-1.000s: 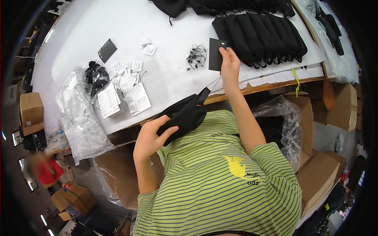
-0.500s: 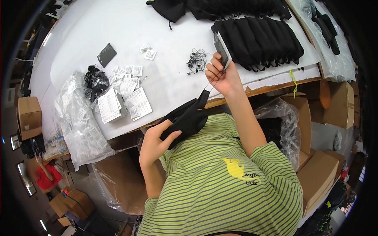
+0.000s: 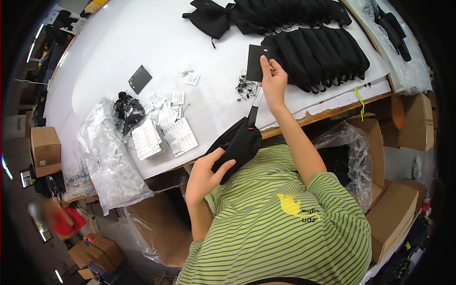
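My left hand [image 3: 205, 175] grips the black pouch [image 3: 237, 145] against my chest, while my right hand [image 3: 274, 80] pinches a dark card [image 3: 256, 62] over the white table [image 3: 142, 42].

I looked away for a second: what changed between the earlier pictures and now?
The right hand dipped toward the black pouch, then rose again, holding the black card upright above the table. The left hand kept gripping the pouch. The paper tags and the row of black pouches stayed put.

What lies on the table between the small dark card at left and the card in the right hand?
In the head view, small white tags and bare white table lie between them.
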Action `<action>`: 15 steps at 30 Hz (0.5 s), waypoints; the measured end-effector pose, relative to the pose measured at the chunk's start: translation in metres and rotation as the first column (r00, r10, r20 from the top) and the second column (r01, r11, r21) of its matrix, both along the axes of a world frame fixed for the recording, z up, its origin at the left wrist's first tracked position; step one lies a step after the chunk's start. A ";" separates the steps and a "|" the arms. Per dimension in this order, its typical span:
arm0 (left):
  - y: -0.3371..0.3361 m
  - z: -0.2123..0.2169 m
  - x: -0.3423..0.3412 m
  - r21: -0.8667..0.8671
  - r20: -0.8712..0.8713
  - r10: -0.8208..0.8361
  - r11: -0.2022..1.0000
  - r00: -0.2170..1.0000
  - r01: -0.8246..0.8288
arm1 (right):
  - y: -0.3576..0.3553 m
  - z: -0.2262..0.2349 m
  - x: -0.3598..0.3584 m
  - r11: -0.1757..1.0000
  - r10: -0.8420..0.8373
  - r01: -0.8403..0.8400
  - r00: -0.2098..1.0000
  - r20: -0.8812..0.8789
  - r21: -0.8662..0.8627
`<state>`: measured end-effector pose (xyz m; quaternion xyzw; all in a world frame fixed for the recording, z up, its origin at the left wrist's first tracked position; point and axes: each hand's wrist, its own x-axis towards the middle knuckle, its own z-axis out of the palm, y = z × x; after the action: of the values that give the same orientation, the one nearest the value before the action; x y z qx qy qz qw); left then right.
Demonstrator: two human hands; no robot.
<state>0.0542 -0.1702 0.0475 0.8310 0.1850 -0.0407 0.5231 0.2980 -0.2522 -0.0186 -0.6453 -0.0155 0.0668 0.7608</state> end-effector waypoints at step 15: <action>0.008 0.001 0.013 0.007 0.007 -0.030 1.000 1.000 0.030 | 0.005 -0.005 0.020 0.999 0.032 -0.030 0.996 -0.086 0.028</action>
<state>0.0675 -0.1624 0.0489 0.8355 0.1708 -0.0452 0.5203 0.3181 -0.2472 -0.0234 -0.6313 0.0064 0.1062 0.7682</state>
